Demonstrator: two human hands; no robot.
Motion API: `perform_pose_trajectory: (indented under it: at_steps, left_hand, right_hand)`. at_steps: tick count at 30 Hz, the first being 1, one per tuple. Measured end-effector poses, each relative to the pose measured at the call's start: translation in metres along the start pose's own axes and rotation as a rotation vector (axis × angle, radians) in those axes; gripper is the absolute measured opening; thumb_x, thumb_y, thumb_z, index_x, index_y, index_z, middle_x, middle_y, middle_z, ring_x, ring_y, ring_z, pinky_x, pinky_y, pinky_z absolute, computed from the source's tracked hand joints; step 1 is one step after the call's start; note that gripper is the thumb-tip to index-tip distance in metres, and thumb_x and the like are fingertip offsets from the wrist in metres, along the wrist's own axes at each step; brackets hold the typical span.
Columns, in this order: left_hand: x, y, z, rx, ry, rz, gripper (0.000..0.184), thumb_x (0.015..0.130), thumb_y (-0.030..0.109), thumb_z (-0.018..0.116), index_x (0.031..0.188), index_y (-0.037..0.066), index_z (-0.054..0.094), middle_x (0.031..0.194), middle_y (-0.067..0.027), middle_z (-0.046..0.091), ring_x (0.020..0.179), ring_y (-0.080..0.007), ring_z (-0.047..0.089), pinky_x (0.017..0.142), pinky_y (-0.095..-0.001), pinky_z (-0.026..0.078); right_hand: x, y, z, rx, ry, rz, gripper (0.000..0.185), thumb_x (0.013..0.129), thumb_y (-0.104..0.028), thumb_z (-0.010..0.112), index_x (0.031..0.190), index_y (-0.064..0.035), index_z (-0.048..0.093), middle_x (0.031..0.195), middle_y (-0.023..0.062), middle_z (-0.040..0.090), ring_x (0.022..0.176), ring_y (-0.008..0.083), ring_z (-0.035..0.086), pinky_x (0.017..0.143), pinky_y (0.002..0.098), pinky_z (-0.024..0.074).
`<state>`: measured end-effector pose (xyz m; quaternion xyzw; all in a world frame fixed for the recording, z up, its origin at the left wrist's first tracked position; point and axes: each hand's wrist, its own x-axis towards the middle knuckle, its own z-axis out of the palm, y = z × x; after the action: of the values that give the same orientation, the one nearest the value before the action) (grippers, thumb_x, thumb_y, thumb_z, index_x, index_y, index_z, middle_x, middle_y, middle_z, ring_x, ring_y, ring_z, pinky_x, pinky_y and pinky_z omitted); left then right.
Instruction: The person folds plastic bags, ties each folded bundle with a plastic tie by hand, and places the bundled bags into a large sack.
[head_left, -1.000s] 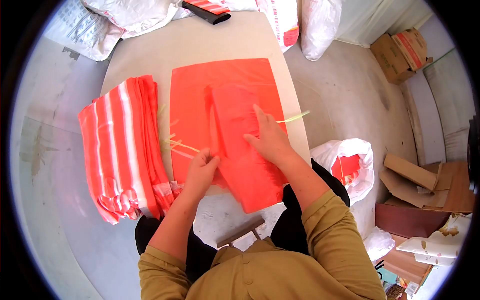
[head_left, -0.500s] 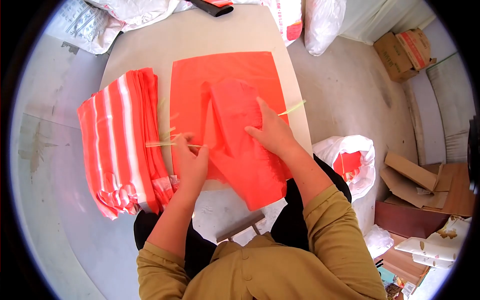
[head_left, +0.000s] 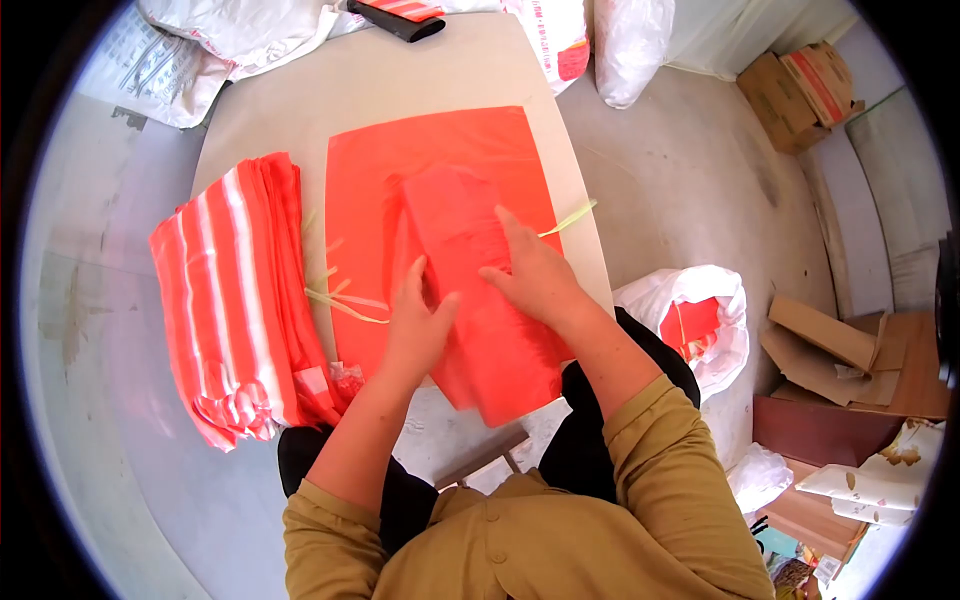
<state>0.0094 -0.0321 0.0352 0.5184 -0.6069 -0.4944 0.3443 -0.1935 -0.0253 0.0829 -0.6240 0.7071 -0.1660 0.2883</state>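
Observation:
A folded red plastic bundle lies slantwise over a flat red sheet on the beige table; its lower end reaches past the near edge. My left hand is at the bundle's left side, thumb and fingers apart. On its right side rests my right hand, open, with fingers spread over the plastic. Yellow-green strips lie to the left of my left hand, and another strip sticks out at the sheet's right edge.
A thick stack of red-and-white striped bags lies at the left edge. White sacks stand behind the table. On the right are an open white sack with red contents, cardboard boxes and an opened carton.
My left hand first drew a yellow-green strip leftwards, then let it go and moved back to the bundle's left side. My right hand stays on the bundle.

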Motion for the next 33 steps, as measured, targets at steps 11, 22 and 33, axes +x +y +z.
perform_pose_trajectory:
  at_steps: [11, 22, 33]
  left_hand:
    - [0.022, 0.007, -0.014, -0.711, -0.166, -0.457, 0.056, 0.100, 0.012, 0.062, 0.149, 0.000, 0.038, 0.141, -0.0154, 0.055, 0.125, -0.0234, 0.057, 0.105, -0.0387, 0.047]
    - [0.009, 0.027, -0.015, -1.070, -0.156, -0.440, 0.052, 0.095, -0.001, 0.059, 0.145, 0.002, 0.043, 0.141, -0.0142, 0.056, 0.127, -0.0283, 0.057, 0.108, -0.0429, 0.048]
    - [0.007, 0.040, -0.015, -0.975, -0.207, -0.347, 0.049, 0.098, 0.003, 0.058, 0.145, 0.001, 0.043, 0.141, -0.0135, 0.056, 0.128, -0.0263, 0.056, 0.108, -0.0405, 0.047]
  right_hand:
    - [0.000, 0.000, 0.012, 0.241, 0.020, -0.065, 0.087, 0.090, -0.028, 0.071, 0.158, -0.0026, 0.023, 0.156, 0.0248, 0.040, 0.139, 0.0378, 0.046, 0.110, 0.0425, 0.0431]
    - [-0.007, -0.003, -0.004, 0.901, 0.085, -0.119, 0.072, 0.101, -0.028, 0.061, 0.159, -0.0055, 0.025, 0.161, 0.0131, 0.033, 0.145, 0.0239, 0.037, 0.116, 0.0380, 0.0356]
    - [-0.010, -0.007, 0.008, 1.551, -0.384, 0.064, 0.067, 0.095, -0.014, 0.067, 0.153, -0.0070, 0.036, 0.144, 0.0090, 0.054, 0.128, 0.0211, 0.057, 0.105, 0.0382, 0.0492]
